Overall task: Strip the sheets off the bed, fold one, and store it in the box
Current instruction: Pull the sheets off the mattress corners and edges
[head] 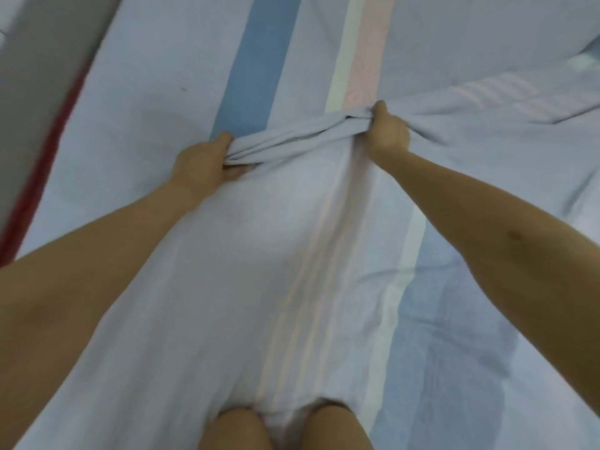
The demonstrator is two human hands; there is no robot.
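Hands (203, 162) (386, 133) bunch sheet (292, 138) (fingers buried).

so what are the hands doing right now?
Left hand: closed, gripping the bunched sheet.
Right hand: closed, gripping the same sheet.

Your left forearm (97, 261), right forearm (487, 222): bare along whole visible length, near frame edge to wrist. Your left grip (201, 160), right grip (388, 131): bare too. Small dark mark (516, 236) on your right forearm, nearer elbow than wrist. Your left leg (238, 427), right leg (337, 427): bare, rounded tops showing at near edge.
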